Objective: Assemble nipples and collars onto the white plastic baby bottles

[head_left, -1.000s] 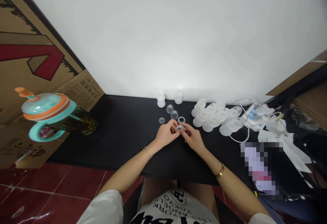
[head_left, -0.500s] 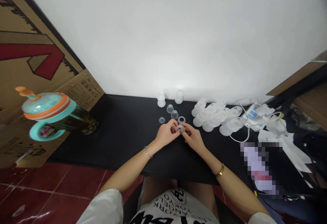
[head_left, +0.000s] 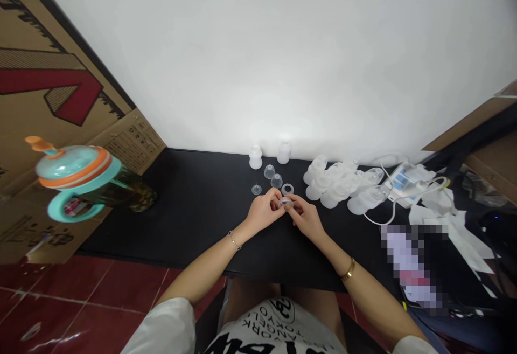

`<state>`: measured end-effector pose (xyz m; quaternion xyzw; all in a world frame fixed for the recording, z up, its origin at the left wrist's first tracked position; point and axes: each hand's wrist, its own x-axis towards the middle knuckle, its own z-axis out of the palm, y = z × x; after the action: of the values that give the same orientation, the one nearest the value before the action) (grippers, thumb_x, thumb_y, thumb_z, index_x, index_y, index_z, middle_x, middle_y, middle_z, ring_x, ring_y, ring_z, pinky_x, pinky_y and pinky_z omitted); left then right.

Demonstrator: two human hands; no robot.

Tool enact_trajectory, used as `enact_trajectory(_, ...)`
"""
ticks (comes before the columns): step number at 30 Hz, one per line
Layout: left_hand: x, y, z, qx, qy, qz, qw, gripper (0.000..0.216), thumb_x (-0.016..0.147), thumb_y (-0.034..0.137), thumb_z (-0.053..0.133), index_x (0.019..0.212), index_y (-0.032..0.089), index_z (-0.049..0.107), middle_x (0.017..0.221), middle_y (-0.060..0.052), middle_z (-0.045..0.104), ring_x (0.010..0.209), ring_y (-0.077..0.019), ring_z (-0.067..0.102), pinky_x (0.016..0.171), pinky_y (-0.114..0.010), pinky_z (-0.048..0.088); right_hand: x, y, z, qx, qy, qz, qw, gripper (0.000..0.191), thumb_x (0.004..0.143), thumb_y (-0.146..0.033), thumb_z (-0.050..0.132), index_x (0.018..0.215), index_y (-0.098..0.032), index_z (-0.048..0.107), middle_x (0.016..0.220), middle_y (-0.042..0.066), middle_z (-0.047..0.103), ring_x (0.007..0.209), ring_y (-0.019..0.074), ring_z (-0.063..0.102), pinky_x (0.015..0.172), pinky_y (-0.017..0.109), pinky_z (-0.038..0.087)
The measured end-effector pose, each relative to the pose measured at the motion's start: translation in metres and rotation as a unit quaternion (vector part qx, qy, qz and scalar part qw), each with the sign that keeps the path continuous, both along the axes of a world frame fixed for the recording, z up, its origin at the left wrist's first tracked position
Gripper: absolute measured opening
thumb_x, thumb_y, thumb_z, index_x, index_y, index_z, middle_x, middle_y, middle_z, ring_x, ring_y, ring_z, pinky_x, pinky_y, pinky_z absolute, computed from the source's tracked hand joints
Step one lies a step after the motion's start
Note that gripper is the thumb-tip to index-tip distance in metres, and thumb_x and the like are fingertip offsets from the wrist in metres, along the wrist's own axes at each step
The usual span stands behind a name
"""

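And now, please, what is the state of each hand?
Left hand: closed on a small translucent part.
Right hand: closed on the same part.

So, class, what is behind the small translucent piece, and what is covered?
Behind the small piece, held by the left hand and right hand, are a ring, a disc, two clear caps and two white bottles. The hands cover its sides; its underside is hidden.

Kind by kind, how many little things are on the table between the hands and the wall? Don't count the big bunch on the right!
White bottles: 2
Clear domes: 2
Flat clear disc: 1
Loose ring: 1
Total: 6
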<state>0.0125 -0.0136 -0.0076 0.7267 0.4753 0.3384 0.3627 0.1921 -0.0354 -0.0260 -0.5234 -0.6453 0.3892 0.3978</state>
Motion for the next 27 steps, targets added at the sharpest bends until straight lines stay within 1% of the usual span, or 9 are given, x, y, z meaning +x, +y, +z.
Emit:
enact_trajectory(7, 0.0002, 0.0003, -0.0005, 0.006, 0.0, 0.003, 1.0, 0.018, 0.08, 0.026, 0.067, 0.092, 0.023, 0.054, 0.066, 0.007, 0.062, 0.059, -0.0126, 0.059, 0.06, -0.024, 0.043, 0.0007, 0.0008, -0.0039, 0.004, -0.006, -0.002, 1.0, 0.032, 0.092, -0.033, 0.058, 0.12, -0.022, 0.068, 0.089, 0.004, 0.078, 0.044, 0.0115, 0.06, 0.042, 0.022, 0.048)
enact_trajectory(11, 0.0004, 0.0002, -0.0005, 0.004, 0.002, 0.003, 1.0, 0.017, 0.081, 0.027, 0.066, 0.092, 0.023, 0.054, 0.066, 0.007, 0.062, 0.059, -0.0127, 0.059, 0.06, -0.024, 0.043, 0.0007, 0.0007, -0.0038, 0.004, -0.004, -0.001, 1.0, 0.032, 0.092, -0.034, 0.058, 0.12, -0.022, 0.068, 0.09, 0.004, 0.078, 0.044, 0.0113, 0.06, 0.042, 0.022, 0.049)
enact_trajectory(19, 0.0007, -0.0001, 0.0014, 0.003, 0.0, 0.005, 1.0, 0.017, 0.08, 0.027, 0.066, 0.091, 0.023, 0.053, 0.065, 0.007, 0.062, 0.059, -0.0128, 0.058, 0.06, -0.024, 0.042, 0.0002, 0.0009, -0.0036, 0.004, -0.011, -0.009, 1.0, 0.033, 0.091, -0.034, 0.058, 0.119, -0.021, 0.068, 0.083, 0.003, 0.077, 0.042, 0.0115, 0.06, 0.041, 0.021, 0.046)
enact_trajectory(27, 0.0009, 0.0006, -0.0004, 0.001, -0.003, 0.005, 1.0, 0.017, 0.08, 0.026, 0.066, 0.091, 0.023, 0.053, 0.065, 0.007, 0.061, 0.058, -0.0126, 0.058, 0.06, -0.024, 0.042, -0.0016, 0.0017, -0.0013, 0.008, -0.009, -0.012, 1.0, 0.033, 0.089, -0.034, 0.058, 0.117, -0.02, 0.069, 0.079, 0.003, 0.076, 0.042, 0.0112, 0.057, 0.041, 0.021, 0.044)
